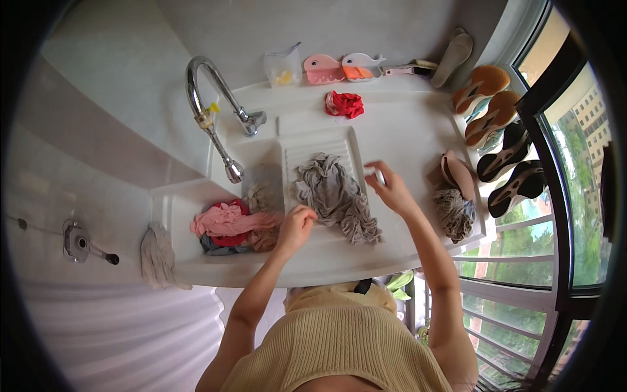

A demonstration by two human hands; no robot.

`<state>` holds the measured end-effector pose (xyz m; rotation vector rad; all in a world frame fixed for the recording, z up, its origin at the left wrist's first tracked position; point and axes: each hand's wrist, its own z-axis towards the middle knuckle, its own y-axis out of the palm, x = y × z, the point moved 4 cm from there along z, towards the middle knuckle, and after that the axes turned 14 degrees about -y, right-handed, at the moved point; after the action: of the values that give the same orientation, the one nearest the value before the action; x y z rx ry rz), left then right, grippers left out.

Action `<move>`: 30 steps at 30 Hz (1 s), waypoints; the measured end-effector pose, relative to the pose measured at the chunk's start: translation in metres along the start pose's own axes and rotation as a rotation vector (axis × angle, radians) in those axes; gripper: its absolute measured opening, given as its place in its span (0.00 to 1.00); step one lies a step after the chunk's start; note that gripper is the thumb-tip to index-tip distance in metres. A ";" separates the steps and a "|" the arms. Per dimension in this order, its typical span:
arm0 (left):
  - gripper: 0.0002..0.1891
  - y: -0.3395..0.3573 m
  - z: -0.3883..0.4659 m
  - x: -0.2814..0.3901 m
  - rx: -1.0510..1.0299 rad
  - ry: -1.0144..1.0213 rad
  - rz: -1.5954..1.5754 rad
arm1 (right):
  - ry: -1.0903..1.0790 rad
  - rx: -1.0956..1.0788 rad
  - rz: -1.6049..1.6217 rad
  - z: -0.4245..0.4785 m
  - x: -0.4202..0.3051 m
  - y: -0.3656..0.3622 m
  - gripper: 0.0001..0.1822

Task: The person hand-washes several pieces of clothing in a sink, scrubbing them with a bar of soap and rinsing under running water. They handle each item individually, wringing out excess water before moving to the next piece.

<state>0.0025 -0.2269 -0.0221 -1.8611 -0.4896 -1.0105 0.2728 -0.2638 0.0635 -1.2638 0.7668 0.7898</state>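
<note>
A crumpled grey garment (333,188) lies over the ribbed washboard (318,138) of a white laundry sink, its lower end spread past the board's right edge. My right hand (392,191) is raised just right of it, with a small white object (380,176), blurred, between thumb and fingers. At the garment's lower left is my left hand (296,229), fingers curled; whether it grips the fabric is unclear. In the basin on the left, a pink cloth (225,219) rests on red and dark blue cloths. A red cloth (349,105) sits behind the washboard.
A chrome faucet (234,171) hangs over the basin. Along the back ledge stand a plastic bag (283,68), whale-shaped holders (324,69) and a brush (423,65). A bra (458,174) and patterned cloth (453,213) lie at right, near sandals (492,117). A beige cloth (157,255) drapes over the left rim.
</note>
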 end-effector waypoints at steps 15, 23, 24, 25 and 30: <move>0.25 0.023 -0.010 -0.028 0.432 0.015 0.443 | -0.464 0.038 -0.732 0.088 0.052 0.155 0.29; 0.23 0.017 -0.004 -0.022 0.402 0.017 0.475 | -0.508 0.165 -0.592 0.100 0.048 0.128 0.31; 0.23 0.014 -0.004 -0.024 0.386 0.030 0.489 | -0.470 0.315 -0.505 0.101 0.055 0.120 0.31; 0.23 0.013 -0.003 -0.023 0.376 0.039 0.495 | -0.438 0.456 -0.418 0.102 0.060 0.108 0.32; 0.19 -0.009 0.023 -0.038 0.279 -0.066 0.227 | -0.155 0.250 -0.846 0.086 0.089 0.048 0.33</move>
<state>-0.0157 -0.1995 -0.0538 -1.6593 -0.4238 -0.6941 0.2839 -0.1648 -0.0246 -1.1360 0.1471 0.0907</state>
